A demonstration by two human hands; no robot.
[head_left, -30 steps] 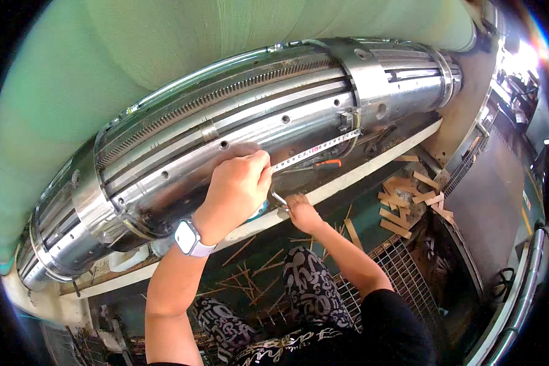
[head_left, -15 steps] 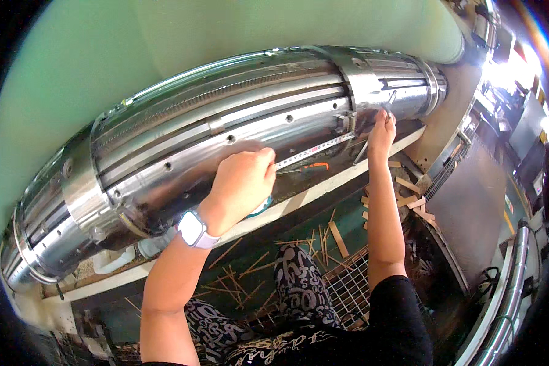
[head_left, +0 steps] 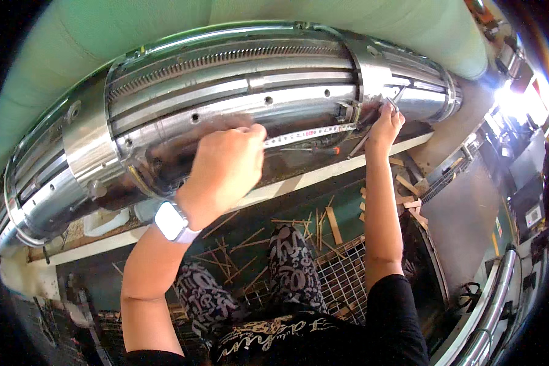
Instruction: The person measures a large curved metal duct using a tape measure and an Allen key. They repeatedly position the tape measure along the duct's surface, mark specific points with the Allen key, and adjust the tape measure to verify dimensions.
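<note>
A large steel cylinder [head_left: 226, 119], with grooves, bands and a row of bolt holes, stretches across the view. My left hand [head_left: 229, 160] is closed in a fist at its near side. From that fist a white tape measure [head_left: 293, 137] runs out to the right along the cylinder, its far end by a small bracket [head_left: 346, 112]. The tape's case is hidden in the hand. Farther right, my right hand [head_left: 384, 129] pinches a slim metal tool [head_left: 400, 94] against or close to the cylinder; its exact kind cannot be made out.
A pale ledge [head_left: 274, 190] runs below the cylinder, with an orange-tipped tool [head_left: 335, 150] above it. Thin wooden sticks [head_left: 226, 262] and wood pieces [head_left: 409, 189] litter the floor near a metal grating [head_left: 348, 274]. A big green drum [head_left: 238, 12] stands behind.
The view has shifted, so the cylinder sits higher in the picture. Both hands keep nearly the same places on it. The slim tool leans a little more to the right.
</note>
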